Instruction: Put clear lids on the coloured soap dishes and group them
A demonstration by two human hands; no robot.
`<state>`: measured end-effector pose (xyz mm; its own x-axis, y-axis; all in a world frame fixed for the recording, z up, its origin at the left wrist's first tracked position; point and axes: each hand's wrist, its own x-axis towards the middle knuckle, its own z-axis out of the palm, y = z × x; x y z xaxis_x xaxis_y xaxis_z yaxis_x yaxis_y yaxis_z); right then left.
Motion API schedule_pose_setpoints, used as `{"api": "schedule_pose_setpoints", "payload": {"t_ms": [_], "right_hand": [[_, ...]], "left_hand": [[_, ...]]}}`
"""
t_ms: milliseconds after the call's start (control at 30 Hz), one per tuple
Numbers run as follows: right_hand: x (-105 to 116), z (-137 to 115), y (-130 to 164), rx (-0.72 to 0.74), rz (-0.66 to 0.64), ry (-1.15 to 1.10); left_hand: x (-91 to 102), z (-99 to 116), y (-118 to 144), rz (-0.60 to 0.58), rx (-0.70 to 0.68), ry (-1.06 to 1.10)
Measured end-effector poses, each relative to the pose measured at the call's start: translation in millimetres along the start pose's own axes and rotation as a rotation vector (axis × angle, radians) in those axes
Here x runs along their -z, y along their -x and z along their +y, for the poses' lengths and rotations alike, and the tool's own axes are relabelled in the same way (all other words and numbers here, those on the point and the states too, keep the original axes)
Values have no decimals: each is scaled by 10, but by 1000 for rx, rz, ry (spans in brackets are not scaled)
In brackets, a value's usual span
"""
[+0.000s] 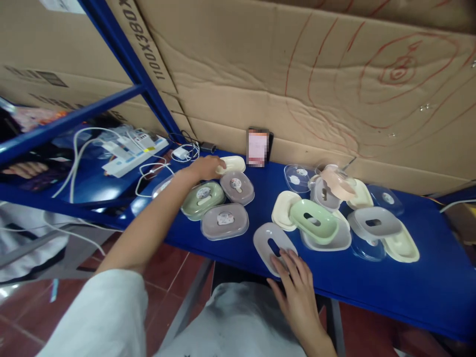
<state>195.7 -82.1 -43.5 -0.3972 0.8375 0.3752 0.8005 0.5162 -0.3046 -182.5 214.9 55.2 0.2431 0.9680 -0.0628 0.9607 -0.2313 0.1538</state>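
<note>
My left hand (206, 167) reaches far over the blue table (390, 282) and grips a cream soap box (233, 164) near the back. Beside it lie closed boxes: a green one (203, 200) and two grey ones (237, 187) (224, 221), each with a round sticker on its clear lid. My right hand (295, 285) rests at the near edge, fingertips on a grey slotted tray (271, 245). To the right of that is a loose pile of parts, with a green tray (314, 220) on top.
A phone (258, 147) leans on the cardboard wall behind the table. A white power strip (130, 151) with chargers and cables sits at the left on a blue shelf. More trays and clear lids (374, 223) spread to the right. Red floor tiles lie below.
</note>
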Motion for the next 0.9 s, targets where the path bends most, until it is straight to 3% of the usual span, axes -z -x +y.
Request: {"api": "schedule_pose_setpoints", "payload": {"t_ms": [100,200,300,400,533,633,767,900], "right_hand": [[-25,9,-71,31,15,-46],[54,58,-66,52,19,-114],[200,182,15,-3,53,-191],[331,353,146,-172,138,-300],[382,487,265,-445,215,-394],[354,454,203,-473,197,-435],[329,368,-9,-170,49,-434],[305,351,-161,97,-118,-315]], "left_hand": [[-70,2,-115,-21,34,-12],[-1,3,3,35,30,11],[161,75,394,152,1,59],[154,359,1043,275,-57,109],[-330,1031,1963,321,-375,181],[-805,1481,2375,250,-488,180],[-1210,1697,2463,267,-482,211],[-1357,1681,2347,464,-342,288]]}}
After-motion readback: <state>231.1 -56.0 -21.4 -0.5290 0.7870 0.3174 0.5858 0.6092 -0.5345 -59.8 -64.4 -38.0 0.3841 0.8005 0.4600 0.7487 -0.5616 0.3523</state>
